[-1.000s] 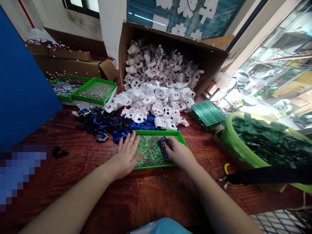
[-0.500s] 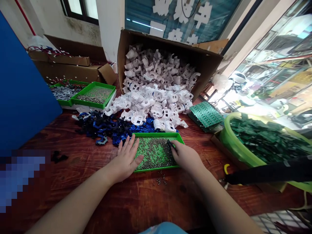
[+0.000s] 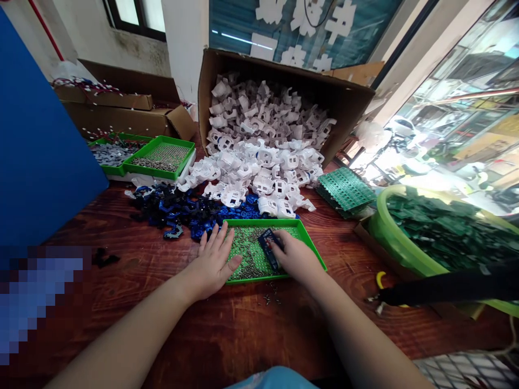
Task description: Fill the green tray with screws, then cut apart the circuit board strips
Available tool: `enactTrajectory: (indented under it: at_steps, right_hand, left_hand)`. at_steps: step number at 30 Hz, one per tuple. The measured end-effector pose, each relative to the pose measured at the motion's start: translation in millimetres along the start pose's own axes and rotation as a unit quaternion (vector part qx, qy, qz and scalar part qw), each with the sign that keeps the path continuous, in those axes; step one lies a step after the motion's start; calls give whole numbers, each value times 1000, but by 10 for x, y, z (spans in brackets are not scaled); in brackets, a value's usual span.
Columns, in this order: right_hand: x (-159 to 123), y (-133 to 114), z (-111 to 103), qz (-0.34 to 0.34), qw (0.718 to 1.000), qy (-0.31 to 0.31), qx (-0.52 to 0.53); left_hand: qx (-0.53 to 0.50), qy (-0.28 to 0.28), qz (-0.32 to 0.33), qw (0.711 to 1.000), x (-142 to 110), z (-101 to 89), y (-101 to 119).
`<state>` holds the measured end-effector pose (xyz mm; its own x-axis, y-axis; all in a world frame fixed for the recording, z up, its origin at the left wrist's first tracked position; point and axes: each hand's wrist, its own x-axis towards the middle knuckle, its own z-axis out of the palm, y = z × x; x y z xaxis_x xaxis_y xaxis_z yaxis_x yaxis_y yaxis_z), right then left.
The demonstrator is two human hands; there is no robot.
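Observation:
A green tray (image 3: 314, 249) full of small metal screws (image 3: 247, 254) lies on the wooden table in front of me. My left hand (image 3: 213, 262) rests flat on the tray's left edge, fingers stretched out. My right hand (image 3: 294, 259) is closed on a small dark blue card (image 3: 268, 248) that stands on the screws in the tray's middle. A few loose screws (image 3: 270, 297) lie on the table just below the tray.
A tipped cardboard box (image 3: 344, 97) spills white plastic parts (image 3: 259, 156) behind the tray. Blue and black parts (image 3: 178, 208) lie to the left, two more green trays (image 3: 162, 156) beyond. Green boards (image 3: 344, 189) and a green basin (image 3: 389, 243) stand right. Yellow-handled pliers (image 3: 379, 281) lie near.
My right hand has dragged the dark card from the tray's right side back toward its middle, across the screws. My left hand has stayed on the tray's left edge.

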<state>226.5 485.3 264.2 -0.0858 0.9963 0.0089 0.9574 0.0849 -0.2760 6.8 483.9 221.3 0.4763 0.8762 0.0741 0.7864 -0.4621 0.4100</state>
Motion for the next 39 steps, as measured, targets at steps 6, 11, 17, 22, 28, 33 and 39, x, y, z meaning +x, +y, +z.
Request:
enactTrajectory:
  at_steps: [6, 11, 17, 22, 28, 33, 39]
  right_hand:
    - [85, 385, -183, 54, 998, 26, 9]
    - [274, 294, -246, -45, 995, 61, -63]
    - [262, 320, -209, -152, 978, -16, -141]
    - [-63, 504, -362, -177, 976, -74, -106]
    - [-236, 573, -572, -185, 975, -126, -13]
    - [-28, 508, -501, -207, 962, -179, 16]
    - [379, 353, -377, -177, 980, -88, -22]
  left_hand:
    - [4, 5, 6, 1000, -2, 18, -18]
    - [0, 4, 3, 1000, 0, 26, -22]
    - [5, -11, -8, 1000, 1, -12, 2]
    - [3, -12, -8, 1000, 4, -13, 8]
    - [2, -4, 0, 1000, 0, 30, -29]
    - [8, -1, 2, 1000, 6, 73, -72]
    - [-2, -5, -1, 1000, 5, 36, -43]
